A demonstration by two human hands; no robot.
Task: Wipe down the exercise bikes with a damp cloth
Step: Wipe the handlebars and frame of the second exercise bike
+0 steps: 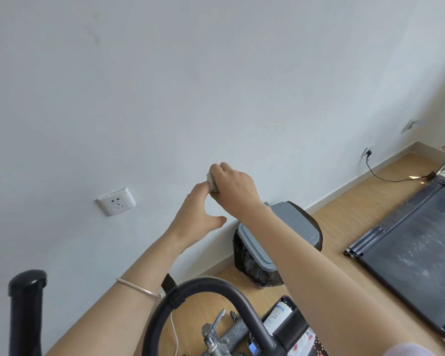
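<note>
Cloth (212,183) between hands: left (193,217), right (234,189)

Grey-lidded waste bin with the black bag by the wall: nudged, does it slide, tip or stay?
Probably slides: the grey-lidded plastic waste bin stands on a smooth light wooden floor. Likely light for its size, though its contents are hidden. The crinkled black bag hanging down its sides looks floppy and could snag.

white wall (216,73), socket (116,201), pale wood floor (357,201)
</note>
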